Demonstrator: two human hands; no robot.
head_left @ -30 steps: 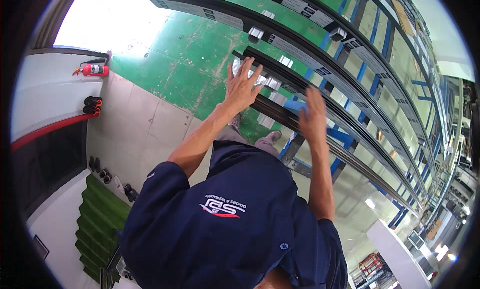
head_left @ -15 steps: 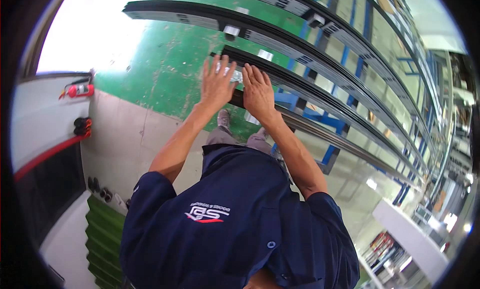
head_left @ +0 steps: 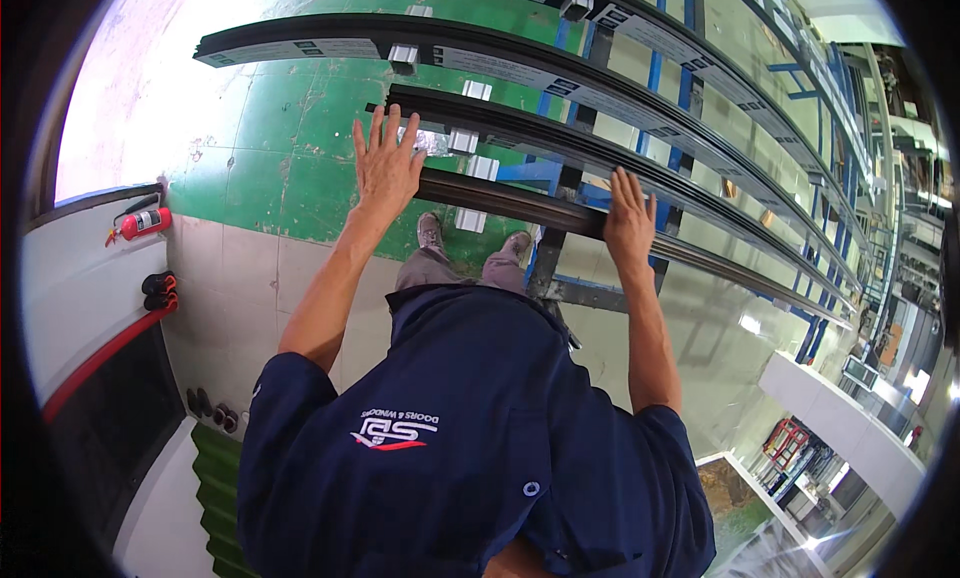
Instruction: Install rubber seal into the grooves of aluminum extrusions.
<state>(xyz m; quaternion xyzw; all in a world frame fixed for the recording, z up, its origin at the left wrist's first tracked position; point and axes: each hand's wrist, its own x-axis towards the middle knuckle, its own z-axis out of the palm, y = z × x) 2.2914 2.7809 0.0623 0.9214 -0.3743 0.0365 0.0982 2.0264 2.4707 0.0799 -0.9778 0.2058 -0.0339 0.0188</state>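
Closest to me a long dark brown metal profile (head_left: pixel 515 200) lies across the blue and black rack. My left hand (head_left: pixel 385 173) is at its left end, fingers spread and reaching toward the end of a black profile bundle (head_left: pixel 520 128) just behind it. Whether those fingertips touch the bundle I cannot tell. Farther right, my right hand (head_left: pixel 630 223) lies over the brown profile with its fingers stretched out toward the black bundle. Neither hand is wrapped round anything. A shiny silvery piece (head_left: pixel 430 141) shows beside my left fingers.
More long black profiles with white labels (head_left: pixel 500 66) run parallel behind, resting on the rack's arms (head_left: pixel 463 138). Blue rack bars (head_left: pixel 535 173) stand below. A red fire extinguisher (head_left: pixel 145 223) hangs at the left wall. A white beam (head_left: pixel 840 413) is at right.
My hands have moved apart: the right has slid to the right along the profile, the left a little to the left. The view has shifted slightly.
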